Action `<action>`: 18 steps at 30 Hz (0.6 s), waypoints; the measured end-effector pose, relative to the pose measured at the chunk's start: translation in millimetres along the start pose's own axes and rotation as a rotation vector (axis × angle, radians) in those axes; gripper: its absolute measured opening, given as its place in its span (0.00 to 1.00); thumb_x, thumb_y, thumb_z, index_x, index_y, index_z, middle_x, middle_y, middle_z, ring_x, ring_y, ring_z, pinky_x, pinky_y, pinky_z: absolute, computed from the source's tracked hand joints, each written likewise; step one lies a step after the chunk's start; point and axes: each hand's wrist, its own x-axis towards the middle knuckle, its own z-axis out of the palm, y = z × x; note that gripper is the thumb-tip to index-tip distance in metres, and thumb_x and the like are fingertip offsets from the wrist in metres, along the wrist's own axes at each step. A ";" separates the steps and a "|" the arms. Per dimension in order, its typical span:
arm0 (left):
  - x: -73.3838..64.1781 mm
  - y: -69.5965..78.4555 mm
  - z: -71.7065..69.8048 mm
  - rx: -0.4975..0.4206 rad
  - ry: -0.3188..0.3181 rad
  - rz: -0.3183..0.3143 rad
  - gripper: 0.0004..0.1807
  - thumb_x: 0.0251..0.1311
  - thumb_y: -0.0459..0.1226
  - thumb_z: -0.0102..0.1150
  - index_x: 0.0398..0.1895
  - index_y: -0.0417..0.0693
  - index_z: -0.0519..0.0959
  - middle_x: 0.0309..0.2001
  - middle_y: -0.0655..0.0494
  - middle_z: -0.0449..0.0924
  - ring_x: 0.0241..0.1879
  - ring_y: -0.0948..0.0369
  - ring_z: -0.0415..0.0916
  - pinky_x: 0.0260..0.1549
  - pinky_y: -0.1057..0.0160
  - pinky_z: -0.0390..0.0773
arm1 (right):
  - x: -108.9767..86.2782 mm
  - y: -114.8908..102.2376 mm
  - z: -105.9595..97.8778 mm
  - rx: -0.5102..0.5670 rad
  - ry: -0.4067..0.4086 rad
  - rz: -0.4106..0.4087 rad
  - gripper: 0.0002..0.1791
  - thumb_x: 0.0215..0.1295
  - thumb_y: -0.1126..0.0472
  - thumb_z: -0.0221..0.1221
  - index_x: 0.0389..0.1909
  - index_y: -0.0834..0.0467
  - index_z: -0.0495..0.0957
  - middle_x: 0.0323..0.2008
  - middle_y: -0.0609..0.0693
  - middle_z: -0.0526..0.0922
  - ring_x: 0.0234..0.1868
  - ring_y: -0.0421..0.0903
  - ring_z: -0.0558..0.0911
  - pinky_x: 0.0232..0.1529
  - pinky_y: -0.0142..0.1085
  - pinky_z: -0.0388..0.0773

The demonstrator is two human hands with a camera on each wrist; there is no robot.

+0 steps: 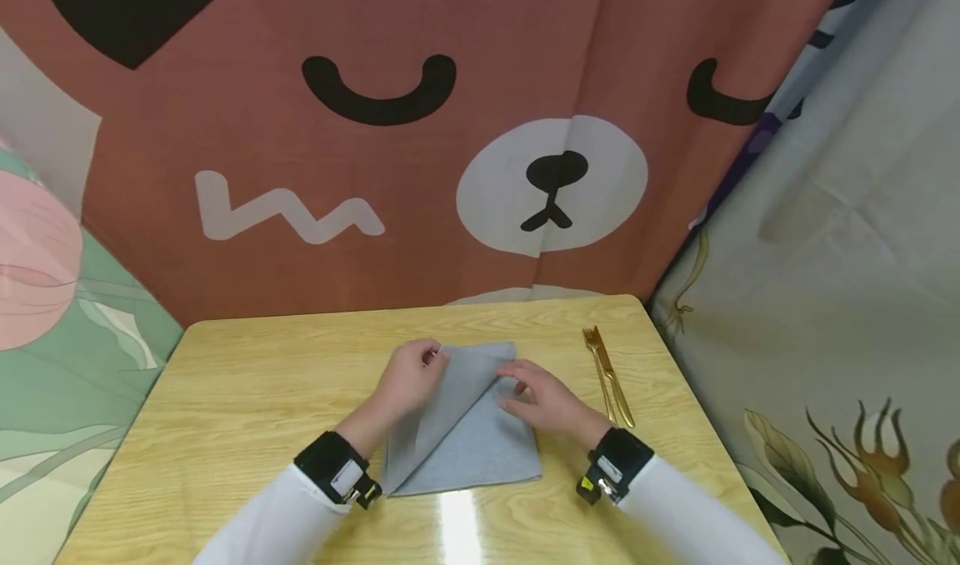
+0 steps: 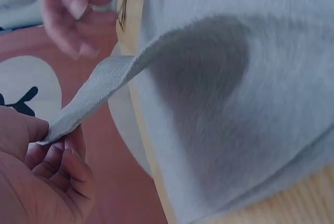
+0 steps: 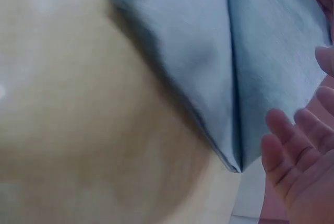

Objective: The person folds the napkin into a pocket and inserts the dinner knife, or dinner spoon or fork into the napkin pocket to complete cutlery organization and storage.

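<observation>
A grey-blue cloth napkin point(image 1: 487, 448) lies on the wooden table, one layer folded over so that a diagonal edge runs across it. My left hand point(image 1: 411, 377) pinches a corner of the cloth between thumb and fingers at its upper left. In the left wrist view that flap point(image 2: 104, 85) curves up off the layer beneath, with a shadow under it. My right hand point(image 1: 543, 402) hovers by the napkin's right side, fingers relaxed and spread apart. Nothing sits in the right palm point(image 3: 313, 182) in the right wrist view.
A gold fork point(image 1: 597, 365) and a gold knife point(image 1: 617, 386) lie side by side right of the napkin, close to the right forearm. The wooden table point(image 1: 262, 398) ends at a curtain with a bear's face point(image 1: 510, 273). Another patterned curtain point(image 1: 825, 298) hangs along the right edge.
</observation>
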 end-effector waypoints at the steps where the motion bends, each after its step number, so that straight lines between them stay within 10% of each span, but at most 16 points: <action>1: 1.4 -1.6 -3.0 0.007 0.000 -0.002 0.15 0.74 0.46 0.57 0.28 0.51 0.77 0.20 0.58 0.65 0.19 0.61 0.64 0.19 0.63 0.65 | -5.5 -1.4 1.7 -0.033 -0.007 -0.028 0.28 0.71 0.54 0.65 0.69 0.58 0.74 0.65 0.54 0.77 0.50 0.50 0.83 0.45 0.37 0.82; 7: 10.9 -18.4 -20.6 -0.021 0.034 -0.074 0.15 0.76 0.47 0.54 0.33 0.49 0.78 0.20 0.57 0.63 0.20 0.60 0.63 0.20 0.62 0.66 | -32.2 -5.6 13.2 -0.213 -0.047 -0.092 0.22 0.71 0.52 0.64 0.62 0.54 0.79 0.61 0.49 0.82 0.63 0.50 0.80 0.65 0.47 0.77; 18: 23.3 -63.8 -33.6 0.006 0.012 -0.269 0.20 0.80 0.47 0.44 0.32 0.43 0.74 0.24 0.53 0.67 0.21 0.57 0.67 0.21 0.60 0.69 | -57.6 -14.5 23.1 -0.272 -0.248 -0.042 0.26 0.74 0.47 0.59 0.68 0.51 0.75 0.71 0.50 0.75 0.75 0.52 0.71 0.74 0.51 0.68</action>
